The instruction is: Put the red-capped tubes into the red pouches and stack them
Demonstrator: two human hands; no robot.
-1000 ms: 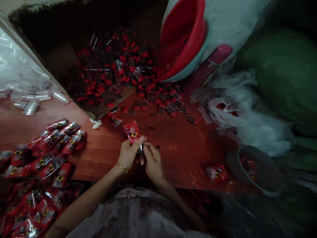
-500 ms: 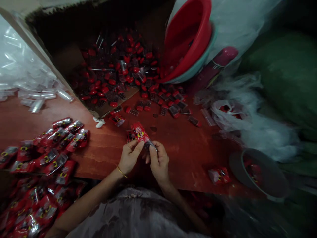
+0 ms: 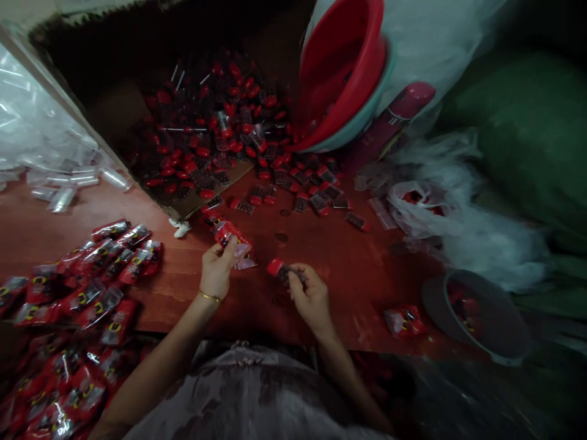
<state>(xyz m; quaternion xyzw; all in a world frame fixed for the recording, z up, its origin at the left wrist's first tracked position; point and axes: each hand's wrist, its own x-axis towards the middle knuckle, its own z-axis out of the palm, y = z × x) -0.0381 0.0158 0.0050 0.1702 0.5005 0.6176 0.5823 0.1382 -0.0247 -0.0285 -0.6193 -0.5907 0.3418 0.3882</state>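
Observation:
My left hand [image 3: 216, 272], with a gold bangle at the wrist, is closed on a red and clear packet [image 3: 244, 252] at the middle of the table. Another red packet [image 3: 211, 215] lies just beyond it, near the box's corner. To the right, my right hand [image 3: 309, 292] pinches a small clear container with a red cap [image 3: 276, 267] and dark contents. The cap points to the upper left. A gap of bare red table separates the two hands.
A cardboard box [image 3: 103, 143] spills red-capped containers [image 3: 257, 195] onto the table [image 3: 183, 284]. Finished-looking red packets [image 3: 92, 296] pile up at left. Red basin [image 3: 342, 79], pink bottle [image 3: 389, 122], plastic bags [image 3: 477, 226] and grey bowl [image 3: 504, 357] stand at right.
My hands have moved apart from the packet they both held. The left went up and left to a packet; the right moved slightly right and now holds a red-capped container.

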